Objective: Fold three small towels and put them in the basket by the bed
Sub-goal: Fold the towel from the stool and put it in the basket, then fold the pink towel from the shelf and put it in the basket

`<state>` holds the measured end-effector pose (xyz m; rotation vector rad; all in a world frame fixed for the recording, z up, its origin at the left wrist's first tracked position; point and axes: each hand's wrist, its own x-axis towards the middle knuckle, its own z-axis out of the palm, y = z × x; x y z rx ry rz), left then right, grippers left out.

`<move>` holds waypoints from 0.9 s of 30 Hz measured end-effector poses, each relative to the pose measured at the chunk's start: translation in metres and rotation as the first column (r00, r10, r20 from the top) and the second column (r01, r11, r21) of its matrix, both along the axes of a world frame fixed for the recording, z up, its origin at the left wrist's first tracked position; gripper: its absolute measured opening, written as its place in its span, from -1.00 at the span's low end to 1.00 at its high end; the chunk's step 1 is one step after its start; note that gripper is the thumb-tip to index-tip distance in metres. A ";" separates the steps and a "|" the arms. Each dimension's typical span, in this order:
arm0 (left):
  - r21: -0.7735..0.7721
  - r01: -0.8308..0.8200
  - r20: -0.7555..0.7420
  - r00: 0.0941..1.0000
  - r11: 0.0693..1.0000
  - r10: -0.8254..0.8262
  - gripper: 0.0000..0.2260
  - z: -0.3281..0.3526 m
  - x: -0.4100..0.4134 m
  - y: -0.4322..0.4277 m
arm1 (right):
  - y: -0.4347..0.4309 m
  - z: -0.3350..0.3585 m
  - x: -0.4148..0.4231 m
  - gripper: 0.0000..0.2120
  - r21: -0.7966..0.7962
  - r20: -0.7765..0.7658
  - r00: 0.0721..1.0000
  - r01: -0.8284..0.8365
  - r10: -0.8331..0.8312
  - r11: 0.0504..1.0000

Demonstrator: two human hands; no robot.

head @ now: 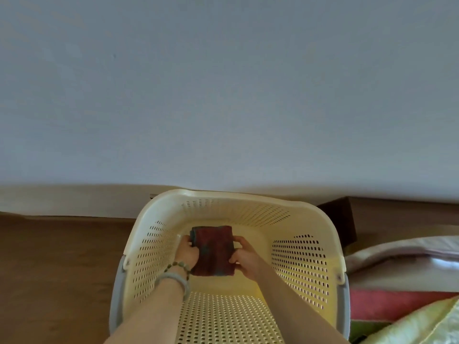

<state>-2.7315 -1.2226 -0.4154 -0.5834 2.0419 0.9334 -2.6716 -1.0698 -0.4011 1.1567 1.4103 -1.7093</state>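
Note:
A folded dark red towel (213,249) with bluish edges is inside the cream perforated basket (298,264), low near its floor. My left hand (187,253) grips the towel's left side, and beaded bracelets circle that wrist. On the towel's right side, my right hand (244,259) holds it with curled fingers. Both forearms reach down over the basket's near rim. No other towel shows in the basket.
The basket stands on a brown wooden floor (57,274) against a pale wall (223,95) with a light skirting board. Bedding in white, red and yellow-green (407,299) lies at the right. A dark wooden block (340,219) sits behind the basket's right corner.

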 end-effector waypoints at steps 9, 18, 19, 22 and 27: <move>-0.162 0.062 -0.103 0.992 0.985 -0.080 -0.58 -0.029 0.009 -0.017 | -0.035 -0.079 0.002 -0.48 0.156 -0.009 0.960 -0.277 0.281 0.948; -0.191 0.172 -0.126 0.972 0.967 -0.197 -0.72 0.013 -0.002 -0.012 | -0.013 -0.003 -0.002 -0.18 0.162 -0.025 0.903 -0.420 0.429 0.893; -0.167 0.180 -0.139 0.969 0.969 -0.204 -0.70 0.023 -0.005 -0.013 | -0.010 0.012 -0.003 -0.19 0.185 -0.054 0.895 -0.427 0.443 0.885; 0.022 0.133 -0.165 0.978 0.991 -0.128 -0.51 0.067 -0.010 -0.011 | -0.006 0.061 -0.004 -0.24 0.226 -0.188 0.867 -0.419 0.462 0.879; 0.251 0.135 -0.270 0.961 0.959 -0.065 -0.48 0.160 -0.009 -0.013 | -0.005 0.150 -0.001 -0.21 0.300 -0.371 0.792 -0.393 0.485 0.869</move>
